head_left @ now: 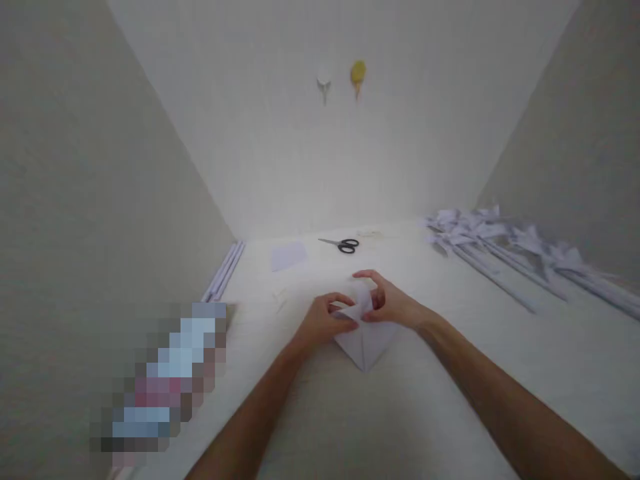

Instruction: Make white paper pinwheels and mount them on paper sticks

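Nearest us, the paper (367, 350) lies folded on the table (565, 373), its pointed corner toward us and its upper flaps lifted. Our left hand (323, 321) holds the left flap, thumb and fingers closed narrowly on it; our right hand (395, 303) grips the far flap between thumb and curled fingers, the index arched wide. If the two pull unevenly, we could tear the paper or set a crooked crease; with nothing pressing the corner, it might swivel. Farther off, the strips (280, 301) look light enough for a sleeve of air to scatter, and the sheet (290, 257) likewise. Beyond, the scissors (346, 246) lie open or shut, we cannot tell; a careless reach could meet their tip.
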{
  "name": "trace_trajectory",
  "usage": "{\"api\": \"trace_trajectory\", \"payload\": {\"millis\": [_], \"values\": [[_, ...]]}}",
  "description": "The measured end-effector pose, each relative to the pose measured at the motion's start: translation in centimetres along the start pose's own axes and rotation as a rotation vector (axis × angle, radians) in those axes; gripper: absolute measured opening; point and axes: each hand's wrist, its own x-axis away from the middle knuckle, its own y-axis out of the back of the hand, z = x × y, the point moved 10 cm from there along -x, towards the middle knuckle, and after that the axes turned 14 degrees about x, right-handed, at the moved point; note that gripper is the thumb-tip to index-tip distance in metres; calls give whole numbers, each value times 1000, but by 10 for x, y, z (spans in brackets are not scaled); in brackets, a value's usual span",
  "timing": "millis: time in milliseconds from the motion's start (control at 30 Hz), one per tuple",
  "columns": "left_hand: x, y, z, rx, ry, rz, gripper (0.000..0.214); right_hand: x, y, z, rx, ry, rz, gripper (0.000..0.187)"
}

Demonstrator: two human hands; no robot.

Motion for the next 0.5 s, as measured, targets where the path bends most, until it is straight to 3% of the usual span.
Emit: {"api": "trace_trajectory", "payload": {"millis": [500], "values": [[0,6,-3,-47,-64,-89,39,-1,4,1,-4,-11,-112,75]]}}
